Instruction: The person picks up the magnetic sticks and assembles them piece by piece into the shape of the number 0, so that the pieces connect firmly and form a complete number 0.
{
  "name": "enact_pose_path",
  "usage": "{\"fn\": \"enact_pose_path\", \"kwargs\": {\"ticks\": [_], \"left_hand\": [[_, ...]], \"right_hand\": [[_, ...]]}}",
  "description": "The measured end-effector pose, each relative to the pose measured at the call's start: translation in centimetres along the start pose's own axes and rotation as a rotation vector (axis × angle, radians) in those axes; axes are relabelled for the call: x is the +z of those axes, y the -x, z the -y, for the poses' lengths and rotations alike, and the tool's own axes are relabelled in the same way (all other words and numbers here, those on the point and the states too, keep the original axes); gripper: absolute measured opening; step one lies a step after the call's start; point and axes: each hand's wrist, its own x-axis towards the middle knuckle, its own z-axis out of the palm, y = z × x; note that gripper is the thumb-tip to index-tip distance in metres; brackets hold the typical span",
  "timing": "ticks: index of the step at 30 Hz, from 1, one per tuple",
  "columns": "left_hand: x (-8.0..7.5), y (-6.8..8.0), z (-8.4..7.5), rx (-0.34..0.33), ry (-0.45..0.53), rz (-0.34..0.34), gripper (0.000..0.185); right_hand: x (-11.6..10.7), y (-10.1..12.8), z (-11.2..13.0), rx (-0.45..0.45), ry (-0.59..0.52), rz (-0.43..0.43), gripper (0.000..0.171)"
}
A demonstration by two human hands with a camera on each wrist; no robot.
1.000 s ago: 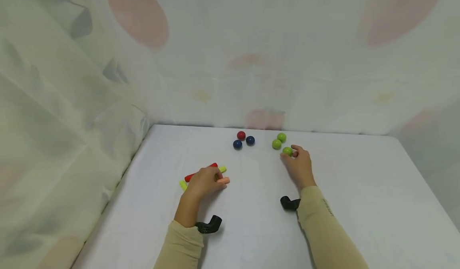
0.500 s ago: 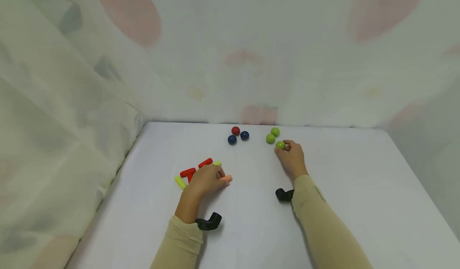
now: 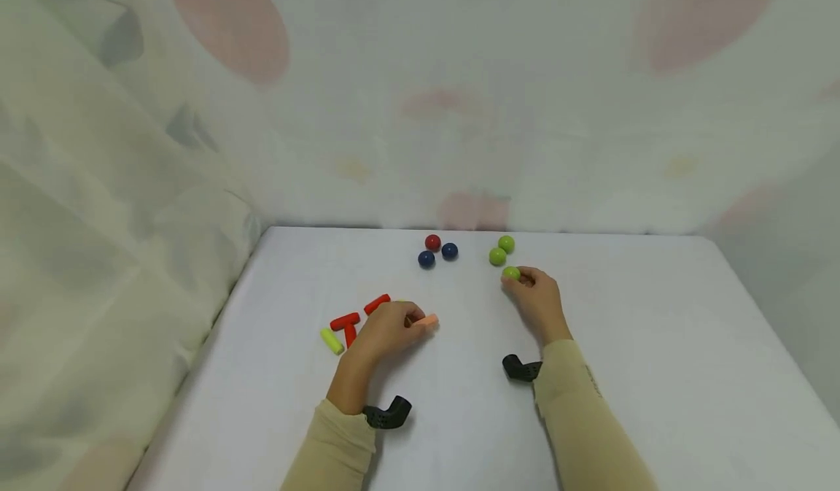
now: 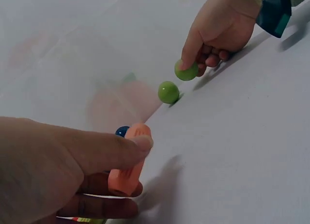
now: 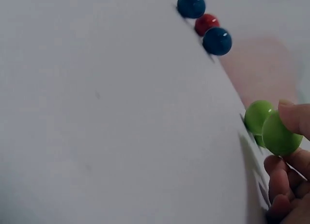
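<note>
Left hand point(image 3: 387, 328) now farther right with the orange peg point(image 3: 427, 321), uncovering two red pegs point(image 3: 359, 314) and a yellow peg point(image 3: 331, 341). Green ball point(image 3: 510, 273) in right hand point(image 3: 538, 301) drawn slightly back from its pair, seemingly.

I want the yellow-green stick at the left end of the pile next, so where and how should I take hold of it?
Probably pinch the yellow-green stick across its middle, from above. It lies flat on the white table, a short cylinder angled away from the red sticks. Its left side looks free, so the left hand could come in from there.
</note>
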Motion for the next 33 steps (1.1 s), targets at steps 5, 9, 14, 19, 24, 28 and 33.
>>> {"fn": "enact_pose_path", "kwargs": {"ticks": [5,9,14,19,24,28,33], "left_hand": [[0.6,0.5,0.4,0.061,0.060,-0.012,0.021],[1.4,0.5,0.4,0.073,0.155,0.023,0.021],[3.4,0.4,-0.3,0.023,0.372,0.073,0.024],[5.0,0.0,-0.7,-0.046,0.506,0.041,0.036],[5.3,-0.4,-0.3,-0.048,0.500,-0.024,0.030],[5.4,-0.7,-0.2,-0.006,0.517,-0.045,0.024],[5.7,-1.0,-0.3,0.000,0.524,-0.029,0.025]], "right_hand": [[0.6,2.6,-0.5,-0.027,-0.077,0.027,0.055],[1.0,3.9,-0.6,-0.032,-0.125,0.075,0.048],[1.4,4.7,-0.8,-0.072,-0.141,0.104,0.042],[1.9,5.4,-0.9,-0.107,-0.120,0.097,0.043],[2.4,5.6,-0.6,-0.102,-0.140,0.121,0.048],[2.6,5.7,-0.2,-0.084,-0.180,0.169,0.049],[2.9,5.9,-0.1,-0.085,-0.171,0.199,0.051]]}}
